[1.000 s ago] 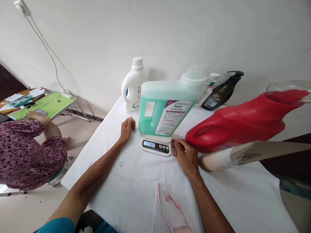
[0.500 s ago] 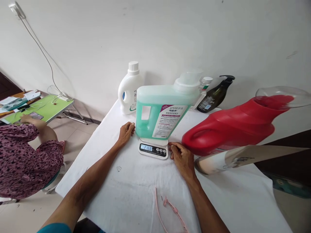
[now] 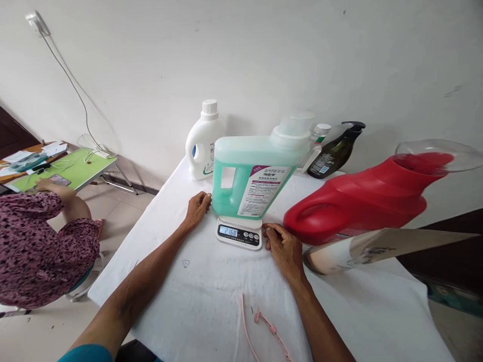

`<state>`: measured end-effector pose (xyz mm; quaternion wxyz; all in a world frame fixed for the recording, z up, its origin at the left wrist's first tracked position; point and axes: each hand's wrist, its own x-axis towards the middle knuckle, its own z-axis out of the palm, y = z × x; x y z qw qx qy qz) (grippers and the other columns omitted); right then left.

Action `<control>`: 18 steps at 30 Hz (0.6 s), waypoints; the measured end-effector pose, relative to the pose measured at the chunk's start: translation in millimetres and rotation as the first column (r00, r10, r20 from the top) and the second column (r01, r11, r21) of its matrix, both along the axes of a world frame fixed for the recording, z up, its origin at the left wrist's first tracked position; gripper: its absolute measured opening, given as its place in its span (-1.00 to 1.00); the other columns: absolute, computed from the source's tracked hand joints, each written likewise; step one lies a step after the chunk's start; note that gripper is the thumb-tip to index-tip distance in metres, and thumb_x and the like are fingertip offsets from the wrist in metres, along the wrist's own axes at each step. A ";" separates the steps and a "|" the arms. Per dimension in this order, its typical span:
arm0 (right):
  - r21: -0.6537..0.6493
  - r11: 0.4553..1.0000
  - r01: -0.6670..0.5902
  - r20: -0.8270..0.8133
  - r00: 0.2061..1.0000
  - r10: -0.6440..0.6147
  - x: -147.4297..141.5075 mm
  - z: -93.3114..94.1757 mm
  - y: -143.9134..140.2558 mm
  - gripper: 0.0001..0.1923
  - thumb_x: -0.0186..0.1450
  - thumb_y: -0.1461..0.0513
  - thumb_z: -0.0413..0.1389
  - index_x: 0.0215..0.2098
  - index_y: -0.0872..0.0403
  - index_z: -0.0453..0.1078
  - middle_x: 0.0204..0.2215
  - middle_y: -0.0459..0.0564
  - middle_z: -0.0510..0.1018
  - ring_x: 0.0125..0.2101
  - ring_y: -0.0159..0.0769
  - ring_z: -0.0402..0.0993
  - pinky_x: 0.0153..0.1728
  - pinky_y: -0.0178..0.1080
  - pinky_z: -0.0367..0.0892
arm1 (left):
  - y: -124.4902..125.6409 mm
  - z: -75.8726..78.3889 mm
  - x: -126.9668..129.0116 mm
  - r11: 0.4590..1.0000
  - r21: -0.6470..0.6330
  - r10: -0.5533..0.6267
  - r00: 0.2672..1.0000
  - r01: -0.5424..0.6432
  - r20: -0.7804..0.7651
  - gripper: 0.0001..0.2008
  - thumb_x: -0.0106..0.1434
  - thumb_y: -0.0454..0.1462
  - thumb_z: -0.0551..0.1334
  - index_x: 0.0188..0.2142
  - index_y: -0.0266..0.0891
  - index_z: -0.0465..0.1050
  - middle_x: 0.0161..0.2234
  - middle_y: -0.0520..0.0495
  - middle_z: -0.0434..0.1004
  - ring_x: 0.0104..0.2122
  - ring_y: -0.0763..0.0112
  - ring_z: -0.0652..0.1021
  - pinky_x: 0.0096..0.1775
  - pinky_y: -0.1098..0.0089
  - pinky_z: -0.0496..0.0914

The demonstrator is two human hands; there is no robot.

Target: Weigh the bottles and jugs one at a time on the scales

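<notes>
A large jug of green liquid [image 3: 230, 151] stands on a small white digital scale [image 3: 238, 246], whose display reads 2168. The jug has a white cap and a white label with a purple corner. To its left, my left hand [image 3: 197, 208] rests on the cloth with curled fingers, close by the jug's lower edge; whether it touches is unclear. My right hand [image 3: 283, 246] lies at the scale's right side, fingers loosely curled and nothing seen in them. Just beyond that hand, a big red bottle [image 3: 362, 201] with a clear cap leans to the right.
Against the wall stand a white bottle [image 3: 204, 141] and a dark pump bottle [image 3: 335, 151]. A paper-wrapped cylinder [image 3: 339, 251] is by my right wrist. Pink straps [image 3: 269, 327] lie in front on the white cloth [image 3: 211, 296]. At left, a person [image 3: 41, 246] sits beside a green table [image 3: 86, 168].
The view has shifted slightly, so everything appears a little lower and farther right. My hands and the jug keep their places, and the display reads the same.
</notes>
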<state>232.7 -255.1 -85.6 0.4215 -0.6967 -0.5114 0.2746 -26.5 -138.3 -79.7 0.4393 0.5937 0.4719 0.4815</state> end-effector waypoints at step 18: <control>-0.009 1.000 0.007 -0.024 1.000 -0.007 -0.3 3.3 0.0 -0.39 0.24 -0.14 0.00 -0.17 0.16 0.62 -0.62 -0.03 0.52 -0.57 -0.17 0.46 -0.40 -0.17 0.32 | -1.5 -1.3 1.6 1.000 -0.002 0.030 0.999 -0.030 -0.032 -0.41 0.32 0.27 0.17 -0.45 -0.19 0.33 -0.54 0.03 0.38 -0.54 0.43 0.41 -0.43 0.37 0.33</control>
